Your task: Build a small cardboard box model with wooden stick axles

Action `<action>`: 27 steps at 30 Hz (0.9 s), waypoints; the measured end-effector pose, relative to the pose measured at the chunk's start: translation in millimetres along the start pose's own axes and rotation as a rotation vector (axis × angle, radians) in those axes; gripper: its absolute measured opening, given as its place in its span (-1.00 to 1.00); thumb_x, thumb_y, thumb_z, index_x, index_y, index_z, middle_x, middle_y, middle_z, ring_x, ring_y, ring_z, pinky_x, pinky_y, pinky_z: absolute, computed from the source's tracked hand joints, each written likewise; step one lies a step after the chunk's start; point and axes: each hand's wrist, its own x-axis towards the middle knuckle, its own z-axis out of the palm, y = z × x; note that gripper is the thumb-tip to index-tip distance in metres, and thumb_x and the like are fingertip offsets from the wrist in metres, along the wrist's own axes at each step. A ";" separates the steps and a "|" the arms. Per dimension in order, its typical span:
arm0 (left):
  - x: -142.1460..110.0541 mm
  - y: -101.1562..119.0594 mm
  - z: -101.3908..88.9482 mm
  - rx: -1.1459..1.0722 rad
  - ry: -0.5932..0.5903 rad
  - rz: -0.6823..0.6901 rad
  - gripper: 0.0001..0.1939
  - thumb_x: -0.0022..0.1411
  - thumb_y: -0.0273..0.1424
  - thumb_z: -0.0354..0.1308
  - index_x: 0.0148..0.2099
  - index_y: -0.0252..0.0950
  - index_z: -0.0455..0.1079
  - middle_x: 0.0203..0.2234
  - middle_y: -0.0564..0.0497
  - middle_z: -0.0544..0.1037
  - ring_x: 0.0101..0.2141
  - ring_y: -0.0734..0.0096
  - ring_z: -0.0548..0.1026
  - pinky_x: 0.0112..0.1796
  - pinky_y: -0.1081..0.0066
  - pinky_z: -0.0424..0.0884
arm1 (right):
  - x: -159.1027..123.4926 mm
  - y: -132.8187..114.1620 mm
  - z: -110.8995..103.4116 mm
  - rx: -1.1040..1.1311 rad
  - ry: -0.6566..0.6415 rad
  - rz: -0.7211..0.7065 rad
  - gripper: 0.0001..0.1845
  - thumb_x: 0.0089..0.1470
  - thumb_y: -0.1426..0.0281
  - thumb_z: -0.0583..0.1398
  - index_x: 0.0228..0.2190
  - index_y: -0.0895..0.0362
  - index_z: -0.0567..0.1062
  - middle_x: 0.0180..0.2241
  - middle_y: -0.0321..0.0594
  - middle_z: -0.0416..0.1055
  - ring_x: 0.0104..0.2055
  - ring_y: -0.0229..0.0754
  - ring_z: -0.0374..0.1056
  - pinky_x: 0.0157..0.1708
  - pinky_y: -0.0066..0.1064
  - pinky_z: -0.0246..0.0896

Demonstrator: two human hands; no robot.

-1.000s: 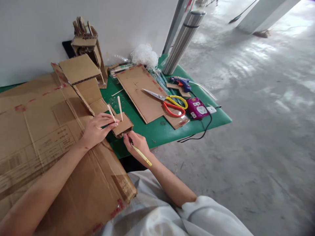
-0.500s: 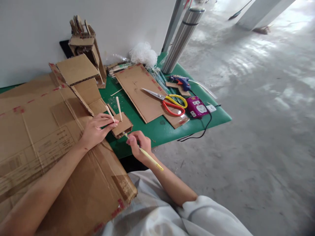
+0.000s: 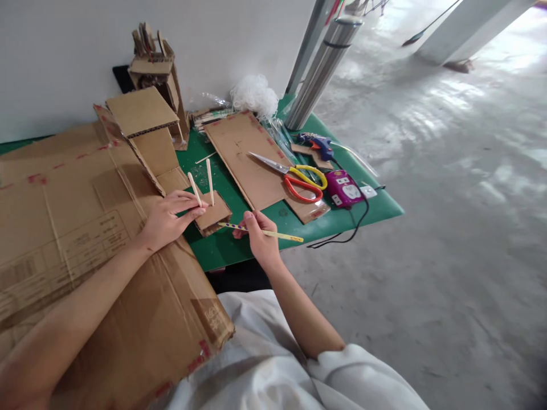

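Note:
A small flat cardboard box (image 3: 217, 213) sits near the green table's front edge, with two pale wooden sticks standing up from its top. My left hand (image 3: 173, 219) is closed at the box's left side, thumb and fingers pinched around the foot of the left, tilted stick (image 3: 194, 187). The right stick (image 3: 210, 179) stands nearly upright, free of my fingers. My right hand (image 3: 260, 234) grips a yellow patterned pencil (image 3: 280, 234), held almost level. The pencil's left end meets or nearly meets the box's front right side; contact cannot be made out.
A large cardboard sheet (image 3: 106, 273) covers the left. Beyond the box lie a cardboard panel (image 3: 239, 154), scissors (image 3: 294, 177), a glue gun (image 3: 318, 145) and a purple power socket (image 3: 345, 188) with a black cord. A steel flask (image 3: 320, 74) and cardboard structure (image 3: 151, 114) stand behind.
My right hand has moved right and up, and the pencil has swung from a steep slant to nearly level. My left hand stays at the stick and box. The view has shifted slightly.

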 end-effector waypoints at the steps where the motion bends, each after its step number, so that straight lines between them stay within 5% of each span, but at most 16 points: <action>1: -0.3 0.2 0.1 0.005 0.002 0.000 -0.84 0.35 -0.28 0.22 -0.13 -0.12 0.63 -0.22 0.07 0.70 -0.13 0.32 0.59 -0.05 0.31 0.53 | 0.4 0.9 1.0 -0.013 -0.002 -0.001 -0.50 0.09 -0.06 0.23 -0.59 0.08 0.36 -0.66 -0.35 0.39 -0.58 -0.24 0.40 -0.54 -0.41 0.34; 11: -1.1 -1.6 -0.3 0.013 -0.008 -0.004 -0.83 0.36 -0.27 0.20 -0.15 -0.13 0.63 -0.24 0.05 0.70 -0.12 0.31 0.59 -0.05 0.28 0.52 | 7.6 -0.9 17.7 -0.031 0.105 0.079 -0.47 -0.04 -0.05 0.32 -0.65 0.09 0.33 -0.69 -0.35 0.37 -0.63 -0.28 0.34 -0.61 -0.45 0.30; 27: -0.7 2.1 -0.3 0.017 0.003 0.015 -0.86 0.34 -0.33 0.22 -0.14 -0.17 0.62 -0.21 0.06 0.70 -0.10 0.33 0.59 -0.03 0.31 0.52 | 9.5 2.7 23.1 -0.088 0.094 0.030 -0.51 0.07 0.00 0.23 -0.62 0.06 0.26 -0.71 -0.40 0.32 -0.65 -0.28 0.34 -0.63 -0.46 0.29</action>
